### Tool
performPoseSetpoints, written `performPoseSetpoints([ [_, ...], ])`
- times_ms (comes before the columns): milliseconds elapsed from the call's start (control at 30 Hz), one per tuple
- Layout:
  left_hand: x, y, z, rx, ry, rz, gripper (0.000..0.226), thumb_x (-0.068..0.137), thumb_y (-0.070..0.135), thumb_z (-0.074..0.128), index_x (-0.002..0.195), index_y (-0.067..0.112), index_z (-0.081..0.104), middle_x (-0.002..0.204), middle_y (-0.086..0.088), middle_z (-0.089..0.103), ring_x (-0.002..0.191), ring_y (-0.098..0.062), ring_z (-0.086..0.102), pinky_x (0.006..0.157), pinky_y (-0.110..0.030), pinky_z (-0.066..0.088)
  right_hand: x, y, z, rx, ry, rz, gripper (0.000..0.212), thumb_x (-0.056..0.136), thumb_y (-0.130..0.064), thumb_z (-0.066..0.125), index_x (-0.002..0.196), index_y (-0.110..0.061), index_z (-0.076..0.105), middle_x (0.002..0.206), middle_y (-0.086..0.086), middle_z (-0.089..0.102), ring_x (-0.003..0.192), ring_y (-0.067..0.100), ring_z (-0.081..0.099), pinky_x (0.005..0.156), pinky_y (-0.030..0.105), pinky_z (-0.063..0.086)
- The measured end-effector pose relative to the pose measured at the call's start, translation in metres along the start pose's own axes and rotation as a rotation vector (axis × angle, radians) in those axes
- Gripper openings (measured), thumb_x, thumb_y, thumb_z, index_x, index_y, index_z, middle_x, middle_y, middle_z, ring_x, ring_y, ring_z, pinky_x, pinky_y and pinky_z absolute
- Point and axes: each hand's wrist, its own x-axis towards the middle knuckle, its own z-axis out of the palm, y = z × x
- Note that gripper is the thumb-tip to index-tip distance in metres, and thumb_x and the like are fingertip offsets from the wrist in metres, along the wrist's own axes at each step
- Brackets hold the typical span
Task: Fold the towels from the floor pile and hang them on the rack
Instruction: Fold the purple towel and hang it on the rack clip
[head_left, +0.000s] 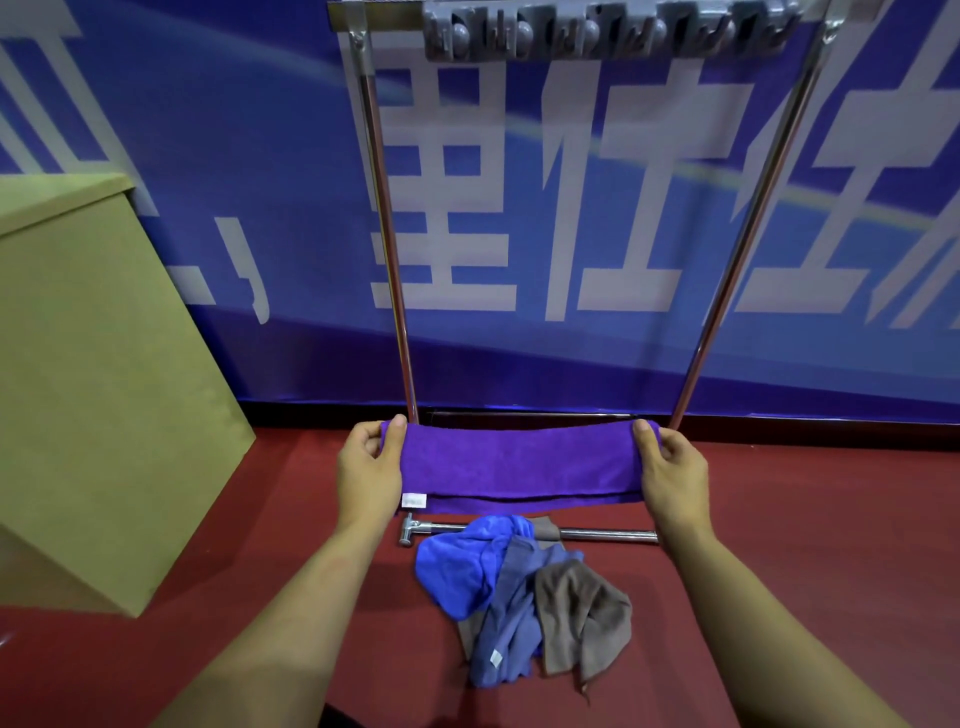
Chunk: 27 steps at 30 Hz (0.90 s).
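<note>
The person holds a purple towel (519, 462) stretched flat between both hands at the centre of the frame, in front of the foot of the metal rack (387, 249). The left hand (370, 467) grips the towel's left end, thumb on top and fingers curled under; the right hand (670, 470) grips the right end the same way. The towel is already folded into a long band, its layered edges showing along the lower side beside a small white label (414, 500).

Below it, at lower centre, the floor pile (524, 587) of blue, grey-blue and brown towels lies on the red floor (779, 493), partly over the rack's base bar (602, 534).

The main risk is the fold slipping. Only the ends are pinched, so the layers could slide apart or the middle sag as the band is lifted. The top rail (379, 9) sits at the very upper edge of the frame, well above the hands, so the lift is a long one, and the band could catch on the grey clip bar (602, 31) hanging there. Draped off-centre, the towel would likely slide off the smooth rail. A step forward could also tangle a foot in the pile.
</note>
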Motion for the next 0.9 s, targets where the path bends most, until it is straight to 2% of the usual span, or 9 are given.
performPoseSetpoints([
  [100, -0.001, -0.003, 0.003, 0.004, -0.031, -0.022, 0.03, 0.096, 0.042, 0.065, 0.089, 0.013, 0.064, 0.083, -0.021, 0.072, 0.07, -0.02, 0.061, 0.064, -0.046, 0.05, -0.001, 0.004, 0.002, -0.037, -0.06, 0.022, 0.035, 0.099, -0.034, 0.062, 0.081, -0.004, 0.07, 0.077, 0.009, 0.07, 0.069, 0.013, 0.056, 0.068, 0.036, 0.044],
  [167, -0.004, -0.004, 0.007, 0.011, -0.045, -0.039, 0.033, 0.096, 0.042, 0.065, 0.088, 0.01, 0.063, 0.075, -0.016, 0.069, 0.069, -0.019, 0.057, 0.062, -0.038, 0.044, -0.003, 0.006, 0.005, -0.05, -0.109, 0.05, 0.039, 0.099, -0.033, 0.062, 0.077, -0.002, 0.068, 0.073, 0.009, 0.066, 0.068, 0.015, 0.053, 0.065, 0.036, 0.042],
  [267, -0.01, -0.003, 0.016, -0.003, -0.077, -0.065, 0.034, 0.096, 0.041, 0.065, 0.089, 0.008, 0.063, 0.072, -0.01, 0.066, 0.067, -0.017, 0.056, 0.061, -0.035, 0.043, -0.007, 0.004, 0.013, -0.115, -0.137, 0.048, 0.038, 0.097, -0.035, 0.063, 0.071, -0.007, 0.067, 0.068, 0.008, 0.064, 0.067, 0.016, 0.053, 0.066, 0.038, 0.044],
  [400, -0.023, 0.0, 0.035, -0.021, -0.147, -0.075, 0.036, 0.096, 0.038, 0.066, 0.089, 0.003, 0.06, 0.066, -0.006, 0.058, 0.061, -0.013, 0.049, 0.059, -0.034, 0.039, -0.018, -0.004, 0.032, -0.149, -0.17, 0.033, 0.034, 0.094, -0.039, 0.066, 0.073, -0.013, 0.069, 0.069, 0.005, 0.071, 0.068, 0.016, 0.062, 0.069, 0.041, 0.051],
  [533, -0.036, 0.003, 0.055, -0.042, -0.247, -0.079, 0.03, 0.096, 0.035, 0.067, 0.088, 0.007, 0.06, 0.071, -0.007, 0.062, 0.066, -0.016, 0.055, 0.063, -0.035, 0.043, -0.033, -0.012, 0.054, -0.105, -0.242, 0.055, 0.027, 0.091, -0.041, 0.07, 0.078, -0.017, 0.07, 0.075, -0.001, 0.075, 0.077, 0.015, 0.072, 0.074, 0.04, 0.057],
  [700, -0.048, 0.008, 0.074, -0.062, -0.327, -0.103, 0.019, 0.096, 0.032, 0.068, 0.091, 0.014, 0.063, 0.077, -0.006, 0.071, 0.069, -0.013, 0.064, 0.066, -0.035, 0.05, -0.052, -0.027, 0.072, -0.094, -0.297, -0.01, 0.023, 0.091, -0.04, 0.071, 0.075, -0.023, 0.068, 0.075, -0.006, 0.074, 0.075, 0.009, 0.071, 0.072, 0.034, 0.055],
  [800, -0.05, 0.013, 0.077, -0.055, -0.352, -0.121, 0.026, 0.098, 0.041, 0.061, 0.096, 0.016, 0.066, 0.08, -0.009, 0.071, 0.07, -0.015, 0.063, 0.067, -0.036, 0.05, -0.055, -0.035, 0.073, -0.065, -0.317, 0.008, 0.034, 0.095, -0.048, 0.062, 0.075, -0.022, 0.069, 0.068, -0.009, 0.071, 0.064, 0.002, 0.062, 0.065, 0.029, 0.048],
  [900, -0.053, 0.025, 0.076, -0.177, -0.42, -0.268, 0.041, 0.105, 0.045, 0.043, 0.103, 0.013, 0.068, 0.08, -0.008, 0.064, 0.058, -0.015, 0.06, 0.054, -0.029, 0.053, -0.055, -0.035, 0.071, -0.016, -0.346, 0.088, 0.051, 0.093, -0.063, 0.055, 0.073, -0.019, 0.07, 0.064, -0.007, 0.068, 0.06, 0.008, 0.056, 0.065, 0.033, 0.047],
])
